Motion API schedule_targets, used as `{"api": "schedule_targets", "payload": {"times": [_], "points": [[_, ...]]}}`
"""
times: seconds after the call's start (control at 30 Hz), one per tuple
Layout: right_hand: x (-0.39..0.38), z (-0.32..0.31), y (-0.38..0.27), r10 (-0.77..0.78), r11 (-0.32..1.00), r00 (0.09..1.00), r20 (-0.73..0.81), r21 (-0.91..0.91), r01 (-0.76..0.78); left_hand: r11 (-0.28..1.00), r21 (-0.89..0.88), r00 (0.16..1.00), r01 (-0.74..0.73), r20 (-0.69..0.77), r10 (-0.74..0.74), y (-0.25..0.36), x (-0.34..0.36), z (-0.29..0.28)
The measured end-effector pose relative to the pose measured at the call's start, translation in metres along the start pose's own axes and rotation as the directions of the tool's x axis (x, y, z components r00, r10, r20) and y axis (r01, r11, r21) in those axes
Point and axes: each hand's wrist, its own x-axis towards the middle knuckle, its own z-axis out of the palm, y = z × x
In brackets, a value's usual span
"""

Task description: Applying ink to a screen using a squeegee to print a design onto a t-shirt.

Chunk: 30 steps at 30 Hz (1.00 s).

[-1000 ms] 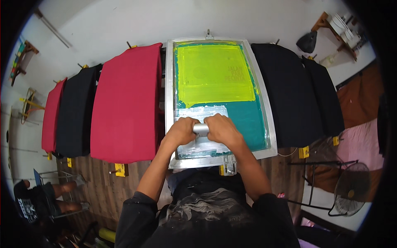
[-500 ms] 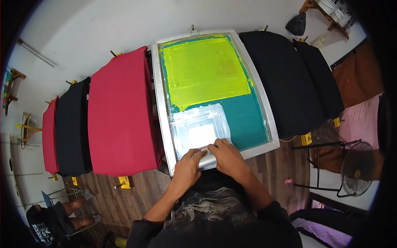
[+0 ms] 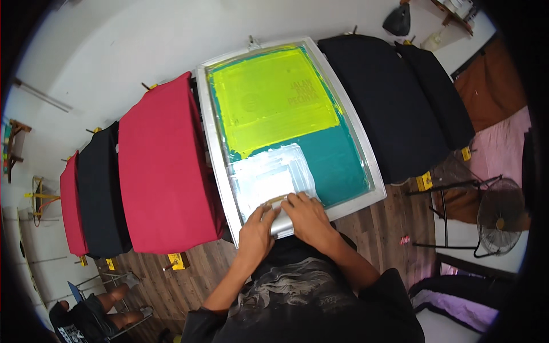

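Note:
A metal-handled squeegee (image 3: 282, 224) lies across the near end of a silver-framed printing screen (image 3: 361, 203). My left hand (image 3: 255, 234) grips its left end and my right hand (image 3: 309, 222) its right end, fingers curled over the top. Just beyond the blade, a smeared patch of white ink (image 3: 267, 167) covers the near left of the mesh. Yellow-green ink (image 3: 260, 94) coats the far part, with faint lettering showing through. Bare teal mesh (image 3: 338, 163) shows at the near right. Most of the blade is hidden behind my fingers.
Left of the screen are red (image 3: 163, 171) and black (image 3: 100, 188) cloth-covered boards; black ones (image 3: 384, 103) stand on the right. A standing fan (image 3: 499, 220) is at far right. Someone sits (image 3: 94, 311) at lower left. A wall (image 3: 171, 34) runs behind.
My view has turned a little, so the screen's far end appears farther left. Both hands stay on the squeegee, which sits at nearly the same spot; more of its blade edge shows.

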Motion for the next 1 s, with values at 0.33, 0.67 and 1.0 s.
{"api": "schedule_targets", "payload": {"times": [0.33, 0.67, 1.0], "points": [[0.047, -0.013, 0.022, 0.017, 0.999, 0.998, -0.059, 0.031, -0.015, 0.999, 0.034, 0.998, 0.005, -0.062, -0.003, 0.005, 0.051, -0.029], [-0.01, 0.004, 0.003, 0.038, 0.997, 0.998, 0.047, 0.07, -0.042, 0.999, 0.026, 0.999, 0.039, 0.021, -0.04, 0.007, -0.007, 0.003], [0.056, -0.016, 0.023, -0.043, 0.999, 0.998, -0.05, -0.001, 0.043, 0.998, 0.042, 0.992, 0.05, -0.12, -0.044, -0.001, 0.055, -0.027]]}}
